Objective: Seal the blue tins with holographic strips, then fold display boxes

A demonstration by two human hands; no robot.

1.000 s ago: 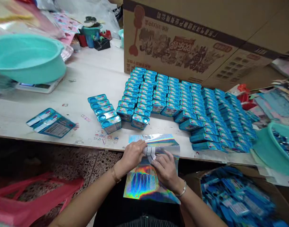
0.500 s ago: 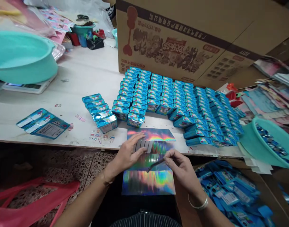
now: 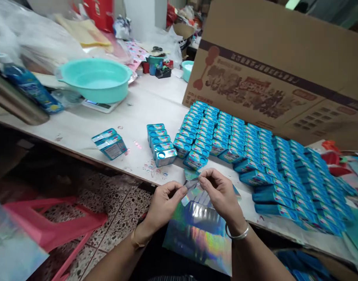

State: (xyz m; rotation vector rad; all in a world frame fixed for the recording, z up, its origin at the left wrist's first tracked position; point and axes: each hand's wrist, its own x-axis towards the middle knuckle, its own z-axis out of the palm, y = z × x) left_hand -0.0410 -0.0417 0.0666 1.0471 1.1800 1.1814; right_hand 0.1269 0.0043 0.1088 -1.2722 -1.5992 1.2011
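My left hand (image 3: 167, 201) pinches one end of a thin greyish strip (image 3: 192, 182) between thumb and forefinger. The other end is pinched by my right hand (image 3: 221, 191), so the strip spans the short gap between them. What the strip is made of is unclear. Beneath both hands, a shiny rainbow-reflecting sheet (image 3: 200, 242) extends from the table edge towards my lap, partly covered by the hands. Just past them stand tightly packed rows of small blue boxes (image 3: 252, 156). A short separate row of blue boxes (image 3: 165, 157) is to their left.
More blue boxes (image 3: 113, 148) sit farther left on the white table (image 3: 134, 117). A turquoise basin (image 3: 93, 84) rests on a scale (image 3: 104, 106), near a metal flask (image 3: 17, 97). A large cardboard carton (image 3: 272, 50) stands behind the rows. A pink stool (image 3: 61, 222) is at lower left.
My left hand has lifted off the shiny sheet and now grips the strip's free end. The right hand has raised the strip. The view has swung left.
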